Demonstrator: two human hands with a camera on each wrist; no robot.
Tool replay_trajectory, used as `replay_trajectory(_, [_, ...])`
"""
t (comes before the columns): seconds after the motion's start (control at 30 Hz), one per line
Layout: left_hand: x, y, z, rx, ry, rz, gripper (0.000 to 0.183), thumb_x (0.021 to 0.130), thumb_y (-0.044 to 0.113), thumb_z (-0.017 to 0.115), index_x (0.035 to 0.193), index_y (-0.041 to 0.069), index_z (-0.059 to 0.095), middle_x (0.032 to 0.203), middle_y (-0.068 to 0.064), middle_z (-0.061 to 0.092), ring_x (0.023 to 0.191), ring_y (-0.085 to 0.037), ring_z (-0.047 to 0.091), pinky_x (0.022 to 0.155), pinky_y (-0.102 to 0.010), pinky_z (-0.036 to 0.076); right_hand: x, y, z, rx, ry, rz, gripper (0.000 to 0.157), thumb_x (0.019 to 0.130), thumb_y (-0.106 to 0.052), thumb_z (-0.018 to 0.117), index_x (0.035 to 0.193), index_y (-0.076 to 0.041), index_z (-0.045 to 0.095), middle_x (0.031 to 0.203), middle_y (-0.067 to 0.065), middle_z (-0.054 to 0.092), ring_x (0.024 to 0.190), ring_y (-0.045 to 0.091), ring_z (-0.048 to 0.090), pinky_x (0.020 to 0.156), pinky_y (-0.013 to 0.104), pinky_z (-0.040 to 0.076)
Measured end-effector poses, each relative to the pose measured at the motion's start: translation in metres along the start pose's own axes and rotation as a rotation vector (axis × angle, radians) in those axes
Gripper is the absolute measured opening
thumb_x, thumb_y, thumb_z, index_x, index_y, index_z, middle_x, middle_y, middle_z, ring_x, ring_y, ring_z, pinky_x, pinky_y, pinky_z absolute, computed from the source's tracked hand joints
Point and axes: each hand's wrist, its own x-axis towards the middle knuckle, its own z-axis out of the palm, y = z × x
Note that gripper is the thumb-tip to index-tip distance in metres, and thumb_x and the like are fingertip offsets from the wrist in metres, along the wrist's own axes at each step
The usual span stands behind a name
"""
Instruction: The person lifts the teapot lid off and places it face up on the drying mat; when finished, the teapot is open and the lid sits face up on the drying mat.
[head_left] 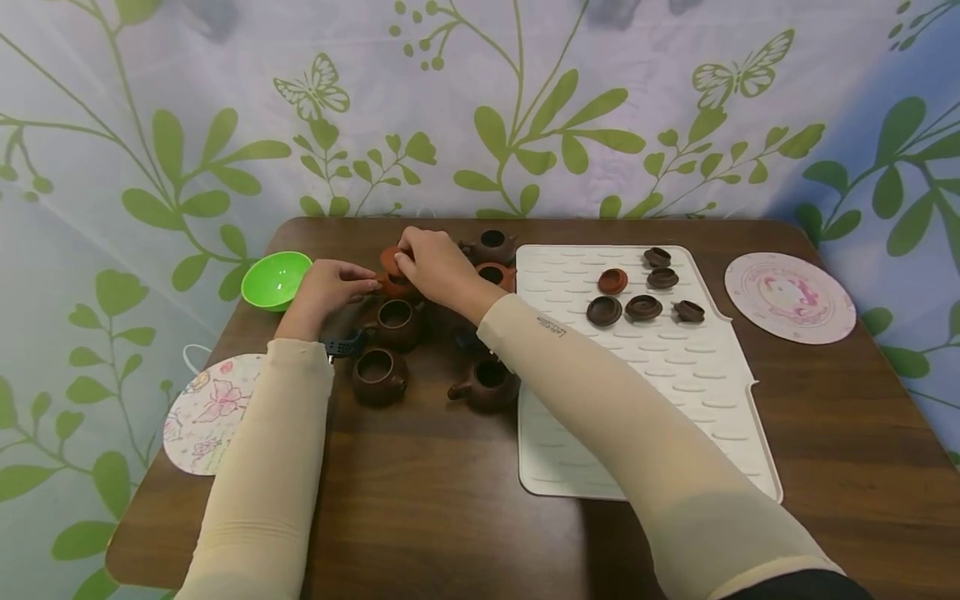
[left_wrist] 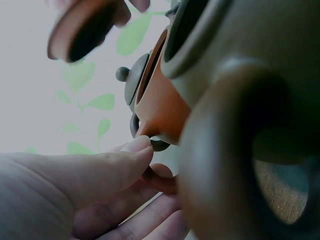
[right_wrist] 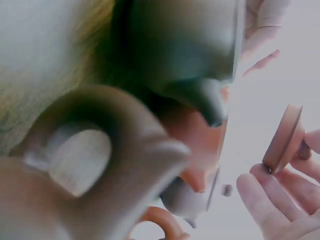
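Observation:
My left hand [head_left: 330, 287] pinches the handle of a reddish-clay teapot [head_left: 397, 289] between thumb and fingers. In the left wrist view that teapot [left_wrist: 162, 110] is uncovered, its opening showing. My right hand [head_left: 438, 265] holds a reddish lid [head_left: 389, 260] by its knob, tilted and apart from the pot. The right wrist view shows this lid [right_wrist: 286, 137] edge-on by the fingers. Nearest the left wrist stand two lidless brown teapots, one [head_left: 396, 335] just in front of the reddish pot and another [head_left: 378, 379] closer to me. Behind the reddish pot is a dark lidded teapot [left_wrist: 135, 80].
Under my right forearm sits a brown teapot [head_left: 487, 392]; farther back are a second reddish teapot [head_left: 508, 279] and a dark one [head_left: 491, 248]. A white ribbed mat [head_left: 637, 433] carries several lids [head_left: 643, 307]. A green bowl [head_left: 262, 283] and two round placemats [head_left: 791, 298] flank these.

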Motion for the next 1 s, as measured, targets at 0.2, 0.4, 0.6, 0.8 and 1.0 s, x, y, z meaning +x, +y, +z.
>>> replay_trajectory(0.2, [0.002, 0.000, 0.001, 0.028, 0.014, -0.009, 0.034, 0.104, 0.021, 0.072, 0.129, -0.002, 0.073, 0.129, -0.024, 0.068, 0.114, -0.040, 0.067, 0.098, -0.051, 0.054, -0.018, 0.000, -0.014, 0.077, 0.043, -0.036, 0.018, 0.112, -0.022, 0.057, 0.119, -0.008, 0.065, 0.095, 0.001, 0.063, 0.075, 0.017, 0.057, 0.069, 0.032, 0.047])
replay_trajectory(0.4, [0.002, -0.002, 0.003, 0.036, 0.012, -0.011, 0.033, 0.104, 0.020, 0.072, 0.128, -0.002, 0.074, 0.129, -0.024, 0.068, 0.114, -0.039, 0.068, 0.099, -0.051, 0.054, -0.043, 0.014, -0.029, 0.248, 0.094, -0.004, 0.024, 0.110, -0.022, 0.060, 0.130, -0.009, 0.067, 0.111, 0.003, 0.070, 0.086, 0.017, 0.063, 0.076, 0.033, 0.050])
replay_trajectory(0.6, [0.000, -0.001, 0.003, 0.031, 0.010, -0.010, 0.032, 0.104, 0.019, 0.072, 0.128, -0.002, 0.073, 0.128, -0.024, 0.068, 0.115, -0.039, 0.067, 0.100, -0.051, 0.053, -0.068, 0.033, -0.049, 0.733, 0.077, 0.107, 0.043, 0.113, -0.015, 0.054, 0.156, -0.019, 0.054, 0.144, 0.004, 0.058, 0.110, 0.030, 0.068, 0.095, 0.047, 0.053])
replay_trajectory(0.8, [0.001, -0.002, 0.002, 0.019, 0.015, 0.003, 0.033, 0.104, 0.019, 0.072, 0.129, -0.002, 0.073, 0.129, -0.024, 0.068, 0.114, -0.038, 0.068, 0.099, -0.050, 0.054, -0.088, 0.056, -0.061, 1.456, 0.141, 0.268, 0.034, 0.115, -0.014, 0.046, 0.139, 0.005, 0.061, 0.143, 0.015, 0.054, 0.116, 0.036, 0.059, 0.091, 0.044, 0.055])
replay_trajectory(1.0, [0.002, -0.002, 0.003, 0.020, 0.018, 0.017, 0.034, 0.103, 0.019, 0.073, 0.129, -0.004, 0.073, 0.129, -0.025, 0.068, 0.112, -0.038, 0.069, 0.098, -0.050, 0.054, -0.111, 0.076, -0.065, 1.761, 0.141, 0.352, 0.038, 0.111, -0.030, 0.059, 0.130, 0.002, 0.052, 0.144, 0.027, 0.049, 0.118, 0.042, 0.060, 0.083, 0.034, 0.056])
